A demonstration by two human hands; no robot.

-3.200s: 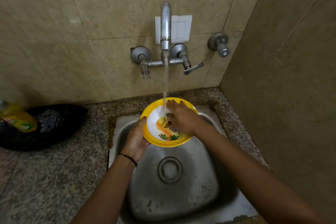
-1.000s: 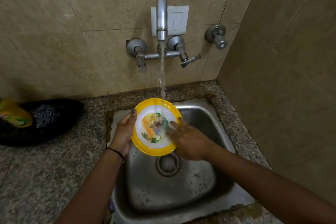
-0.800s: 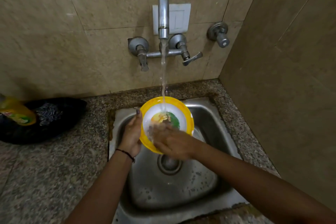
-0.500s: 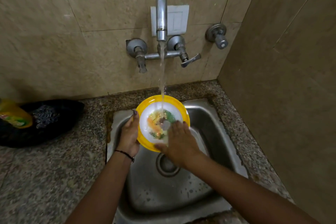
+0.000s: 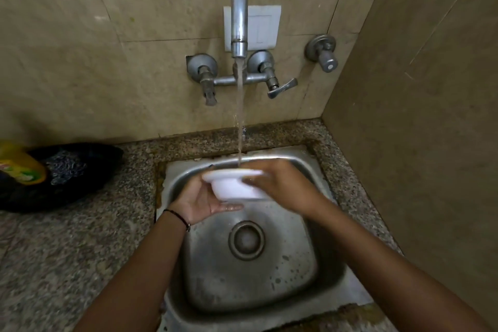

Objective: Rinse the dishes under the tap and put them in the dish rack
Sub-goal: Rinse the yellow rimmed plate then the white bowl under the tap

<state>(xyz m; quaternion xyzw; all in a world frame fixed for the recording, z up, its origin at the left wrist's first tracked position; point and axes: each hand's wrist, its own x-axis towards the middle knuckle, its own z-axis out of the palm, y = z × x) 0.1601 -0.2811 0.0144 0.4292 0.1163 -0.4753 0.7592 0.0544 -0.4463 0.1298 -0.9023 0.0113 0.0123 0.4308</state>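
Observation:
The small bowl (image 5: 234, 185) is tipped away from me, so only its white underside and rim show. It sits under the stream from the tap (image 5: 239, 19), above the steel sink (image 5: 310, 264). My left hand (image 5: 200, 201) cups it from the left and below, palm up. My right hand (image 5: 280, 186) lies over its right side with fingers curved on the white base. The bowl's yellow inside is hidden.
A black tray (image 5: 89, 170) with a steel scrubber (image 5: 66, 167) and a yellow soap bottle (image 5: 21, 167) sits on the granite counter (image 5: 80, 237) at the left. A wall closes off the right side. No dish rack is in view.
The bowl has turned from facing me, yellow rim and picture showing, to facing away with its white underside toward me. My right hand moved from the inside to the outside.

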